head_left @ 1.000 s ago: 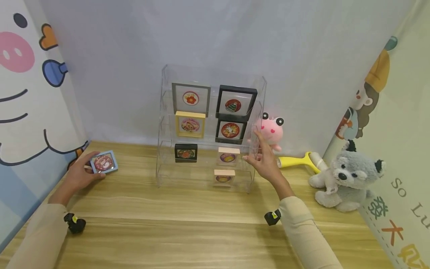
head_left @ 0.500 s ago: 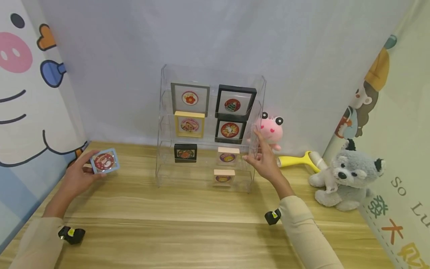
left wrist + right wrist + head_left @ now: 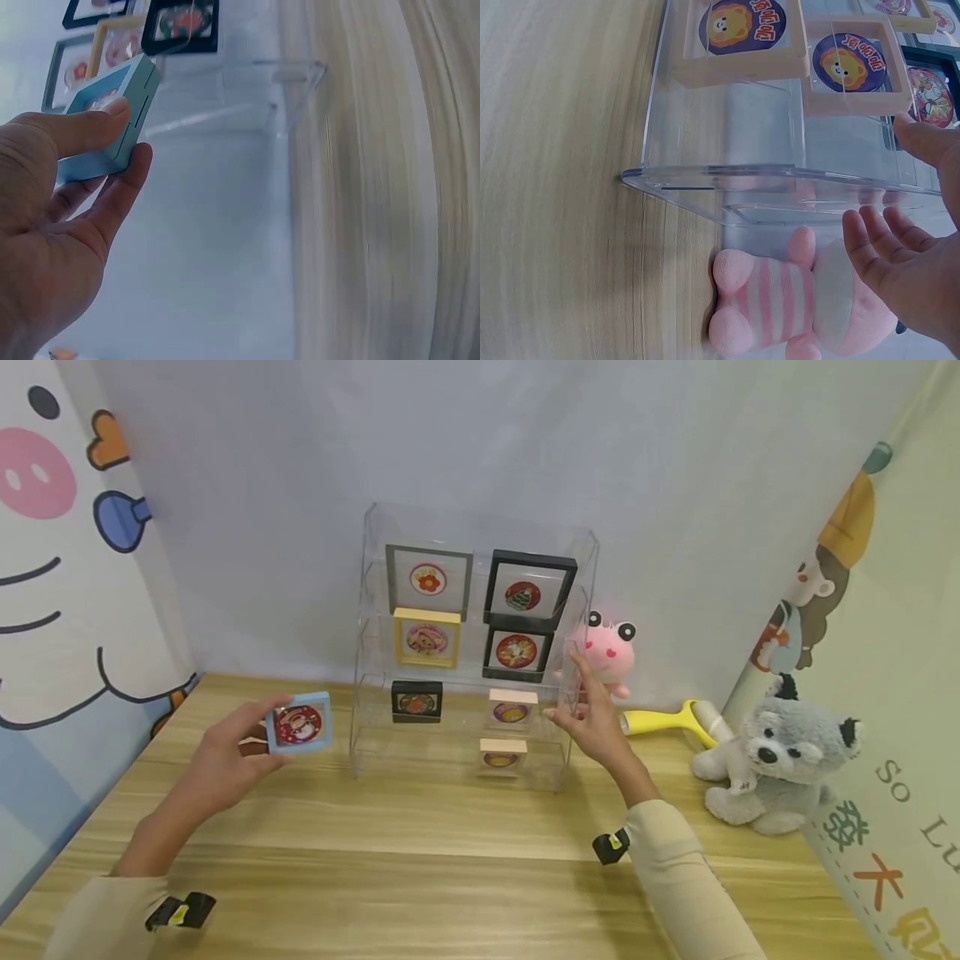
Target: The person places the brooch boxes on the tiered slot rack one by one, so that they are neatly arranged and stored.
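Observation:
My left hand pinches a small light-blue frame with a round red picture, thumb on one side and fingers on the other. It is held above the table, left of a clear tiered display rack. My right hand holds the rack's right side, its thumb in front and its fingers along the outer face of the side panel. In the right wrist view, the thumb lies close to a peach frame with a lion picture. A second peach frame stands on the lowest tier.
On the rack's tiers stand a grey frame, a yellow frame and several black ones, including a small black frame. A pink plush frog, a yellow-handled roller and a grey plush dog are to the right.
My left hand has lifted the light-blue frame and carried it rightward toward the rack, turning it more upright. My right hand has stayed at the rack's side.

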Demonstrator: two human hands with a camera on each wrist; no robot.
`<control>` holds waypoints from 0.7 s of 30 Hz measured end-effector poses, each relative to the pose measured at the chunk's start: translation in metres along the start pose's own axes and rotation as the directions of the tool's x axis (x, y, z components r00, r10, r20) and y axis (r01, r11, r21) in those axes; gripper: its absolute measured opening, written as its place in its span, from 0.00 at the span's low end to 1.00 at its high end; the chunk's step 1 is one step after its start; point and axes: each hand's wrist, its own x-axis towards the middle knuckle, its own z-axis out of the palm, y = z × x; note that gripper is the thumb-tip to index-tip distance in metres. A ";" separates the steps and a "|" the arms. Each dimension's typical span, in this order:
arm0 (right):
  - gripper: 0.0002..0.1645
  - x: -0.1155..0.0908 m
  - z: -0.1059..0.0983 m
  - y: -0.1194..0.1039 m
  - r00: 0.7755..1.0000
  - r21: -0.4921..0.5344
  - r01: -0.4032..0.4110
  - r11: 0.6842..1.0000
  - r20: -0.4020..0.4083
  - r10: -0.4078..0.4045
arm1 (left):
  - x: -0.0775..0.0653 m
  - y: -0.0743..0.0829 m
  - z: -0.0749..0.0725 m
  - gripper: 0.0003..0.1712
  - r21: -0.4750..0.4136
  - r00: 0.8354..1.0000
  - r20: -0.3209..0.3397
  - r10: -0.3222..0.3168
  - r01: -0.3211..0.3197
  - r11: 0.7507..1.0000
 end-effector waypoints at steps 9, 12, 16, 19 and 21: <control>0.56 0.000 -0.001 0.000 0.999 -0.037 -0.041 0.998 -0.004 0.041 | 0.016 0.025 0.042 0.46 0.060 0.974 0.144 0.176 -0.186 0.981; 0.56 0.000 0.000 0.000 0.999 -0.034 -0.052 0.998 -0.001 0.052 | 0.025 0.028 0.055 0.46 0.076 0.960 0.189 0.207 -0.225 0.971; 0.56 -0.001 0.001 -0.002 0.999 -0.024 -0.049 0.999 0.002 0.049 | 0.038 0.029 0.070 0.45 0.101 0.942 0.234 0.239 -0.268 0.958; 0.56 -0.002 0.001 -0.003 0.999 -0.026 -0.040 0.999 0.002 0.040 | 0.045 0.028 0.082 0.43 0.138 0.929 0.249 0.274 -0.315 0.939; 0.56 -0.002 0.001 -0.003 0.999 -0.028 -0.034 0.999 0.002 0.034 | 0.049 0.027 0.090 0.41 0.167 0.917 0.254 0.308 -0.355 0.920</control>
